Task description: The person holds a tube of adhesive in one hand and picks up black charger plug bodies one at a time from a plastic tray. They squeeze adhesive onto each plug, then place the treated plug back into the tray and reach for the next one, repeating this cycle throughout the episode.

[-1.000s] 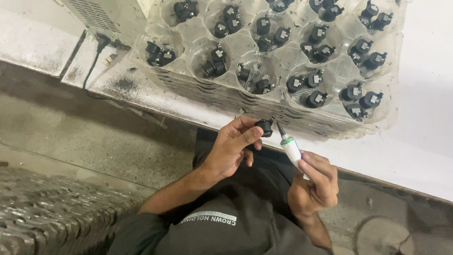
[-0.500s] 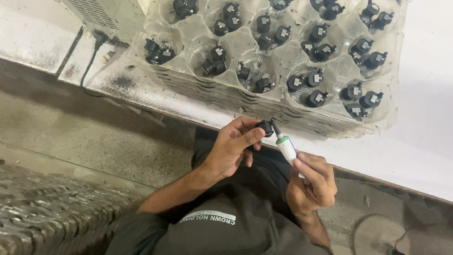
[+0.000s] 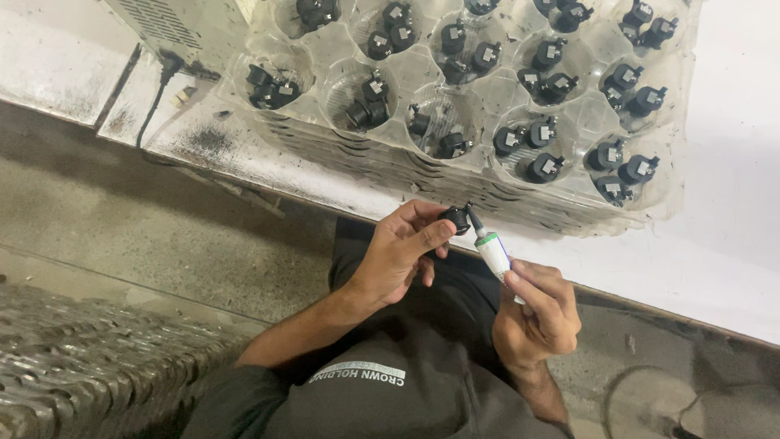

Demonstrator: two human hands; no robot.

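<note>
My left hand (image 3: 402, 248) pinches a small black plastic part (image 3: 457, 219) between thumb and fingers, just below the table edge. My right hand (image 3: 536, 313) grips a small white tube with a green collar and dark nozzle (image 3: 491, 248). The nozzle tip touches the black part. Above both hands a stack of clear plastic cup trays (image 3: 487, 175) sits on the white table (image 3: 731, 244). Each cup holds one or two similar black parts.
A grey metal box (image 3: 175, 28) stands at the table's back left with a black cable (image 3: 150, 102) running down from it. A ribbed metal surface (image 3: 73, 366) lies at lower left. Concrete floor (image 3: 122, 219) shows below the table.
The two hands have stayed together at the table edge. The tube's nozzle has shifted slightly closer against the black part.
</note>
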